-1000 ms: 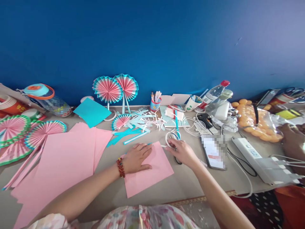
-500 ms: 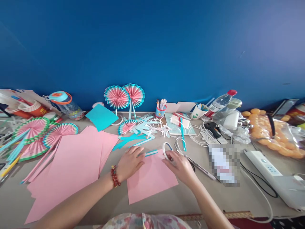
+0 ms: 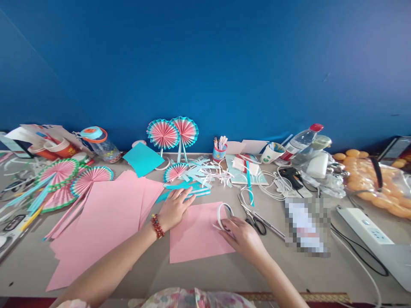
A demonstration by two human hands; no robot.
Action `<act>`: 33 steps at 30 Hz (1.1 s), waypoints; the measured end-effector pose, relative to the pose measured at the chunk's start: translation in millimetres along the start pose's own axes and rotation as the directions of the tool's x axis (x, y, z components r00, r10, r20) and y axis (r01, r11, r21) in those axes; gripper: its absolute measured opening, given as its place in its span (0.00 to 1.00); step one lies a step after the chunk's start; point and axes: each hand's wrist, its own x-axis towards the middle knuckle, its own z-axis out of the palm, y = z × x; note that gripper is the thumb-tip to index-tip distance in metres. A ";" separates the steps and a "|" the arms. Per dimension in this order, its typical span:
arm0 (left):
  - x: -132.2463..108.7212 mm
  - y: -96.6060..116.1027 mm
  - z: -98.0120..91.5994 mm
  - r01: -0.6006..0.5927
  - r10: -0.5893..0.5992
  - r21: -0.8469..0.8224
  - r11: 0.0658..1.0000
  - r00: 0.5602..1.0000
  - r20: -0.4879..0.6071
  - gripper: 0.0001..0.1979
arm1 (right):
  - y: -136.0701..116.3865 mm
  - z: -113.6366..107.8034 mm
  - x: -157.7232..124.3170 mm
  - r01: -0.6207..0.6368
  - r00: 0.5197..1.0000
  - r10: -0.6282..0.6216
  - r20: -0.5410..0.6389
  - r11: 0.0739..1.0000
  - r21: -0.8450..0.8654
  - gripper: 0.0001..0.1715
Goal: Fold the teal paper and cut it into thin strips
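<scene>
A roll of white double-sided tape stands on edge in my right hand, whose fingers are closed on its lower side above the right part of a pink paper sheet. My left hand has its fingers stretched and spread, reaching past the sheet's upper left corner. Its fingertips are at the blue paper strips, some with white bands. Whether they press on a strip I cannot tell. To the left lies a stack of larger pink sheets. Scissors with black handles rest right of my right hand.
Folded paper fans stand against the wall and lie at left. A blue square sheet, pale paper scraps and a pen cup are behind. Cables, a bottle and a power strip are at right.
The blue-and-white strip at the pink sheet's top edge now lies among the blue strips behind. My left hand has shifted up toward them; my right hand has brought the tape over the sheet.
</scene>
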 end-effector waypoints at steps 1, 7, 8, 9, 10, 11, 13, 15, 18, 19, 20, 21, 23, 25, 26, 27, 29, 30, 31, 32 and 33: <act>-5.2 1.4 -1.1 -0.010 0.010 -0.023 1.000 1.000 0.005 0.19 | -0.1 -0.5 0.4 0.001 1.000 -0.001 0.003 1.000 -0.001 0.10; -36.6 6.1 -6.4 -0.123 0.132 -0.113 0.986 0.988 0.083 0.19 | -3.1 -9.5 3.0 -0.034 0.999 0.036 -0.035 0.999 0.032 0.12; -39.6 6.3 -6.8 -0.138 0.150 -0.124 0.983 0.984 0.092 0.19 | -3.9 -12.1 3.2 -0.038 0.997 0.041 -0.064 0.998 0.049 0.12; -41.8 6.4 -7.2 -0.146 0.160 -0.136 0.980 0.982 0.099 0.20 | -4.8 -14.9 3.6 -0.038 0.995 0.044 -0.093 0.997 0.065 0.12; -43.0 6.6 -7.8 -0.149 0.166 -0.151 0.977 0.981 0.101 0.20 | -6.0 -17.8 4.4 -0.037 0.992 0.046 -0.116 0.996 0.080 0.12; -43.3 7.1 -8.8 -0.149 0.168 -0.172 0.974 0.981 0.100 0.20 | -7.4 -20.5 5.6 -0.038 0.990 0.050 -0.128 0.995 0.094 0.13; -41.5 9.4 -12.2 -0.131 0.156 -0.241 0.962 0.984 0.087 0.18 | -11.3 -24.9 9.5 -0.058 0.990 0.072 -0.118 0.991 0.120 0.13; -36.7 14.3 -18.3 -0.087 0.110 -0.339 0.937 0.993 0.048 0.18 | -16.7 -27.4 15.2 -0.091 0.991 0.105 -0.077 0.983 0.162 0.13; -25.9 25.9 -31.3 -0.025 0.013 -0.500 0.866 1.000 -0.028 0.21 | -27.1 -28.3 24.2 -0.132 0.991 0.133 0.013 0.949 0.287 0.13; -22.0 30.0 -35.6 -0.017 -0.002 -0.547 0.837 0.999 -0.033 0.24 | -30.7 -28.1 26.8 -0.142 0.990 0.134 0.047 0.929 0.341 0.13; -18.2 33.7 -39.5 -0.015 -0.009 -0.582 0.813 0.999 -0.038 0.26 | -34.2 -27.8 28.8 -0.154 0.988 0.134 0.078 0.907 0.393 0.13; -14.9 36.8 -42.7 -0.030 0.002 -0.607 0.794 0.999 -0.047 0.27 | -37.3 -27.4 30.2 -0.165 0.986 0.132 0.105 0.882 0.440 0.13; -9.7 40.9 -46.5 -0.072 0.042 -0.643 0.763 0.997 -0.061 0.25 | -41.9 -26.4 31.3 -0.185 0.981 0.125 0.147 0.831 0.524 0.13; -7.2 42.9 -47.2 -0.088 0.057 -0.679 0.729 0.996 -0.067 0.19 | -44.2 -24.7 30.4 -0.206 0.976 0.115 0.186 0.769 0.605 0.13; -6.9 43.4 -46.8 -0.082 0.052 -0.700 0.709 0.997 -0.064 0.16 | -44.6 -23.6 29.6 -0.218 0.973 0.112 0.203 0.734 0.643 0.13; -7.2 43.7 -46.0 -0.074 0.044 -0.723 0.686 0.997 -0.061 0.14 | -44.7 -22.3 28.6 -0.233 0.969 0.113 0.218 0.701 0.674 0.14; -8.8 44.4 -44.6 -0.058 0.031 -0.767 0.639 0.998 -0.050 0.11 | -44.8 -19.6 27.2 -0.264 0.963 0.129 0.238 0.638 0.724 0.16; -9.8 44.8 -44.3 -0.050 0.026 -0.785 0.618 0.999 -0.043 0.11 | -45.1 -18.4 26.9 -0.274 0.960 0.135 0.244 0.608 0.745 0.17; -10.9 45.2 -44.3 -0.038 0.018 -0.799 0.600 0.999 -0.034 0.10 | -45.6 -17.4 27.0 -0.280 0.959 0.133 0.250 0.576 0.768 0.19; -11.9 45.6 -44.7 -0.021 0.005 -0.811 0.584 1.000 -0.022 0.10 | -46.4 -16.7 27.4 -0.282 0.959 0.126 0.256 0.539 0.793 0.20; -12.8 46.1 -45.4 -0.001 -0.007 -0.821 0.571 1.000 -0.006 0.10 | -47.6 -16.3 27.9 -0.283 0.959 0.115 0.261 0.497 0.821 0.21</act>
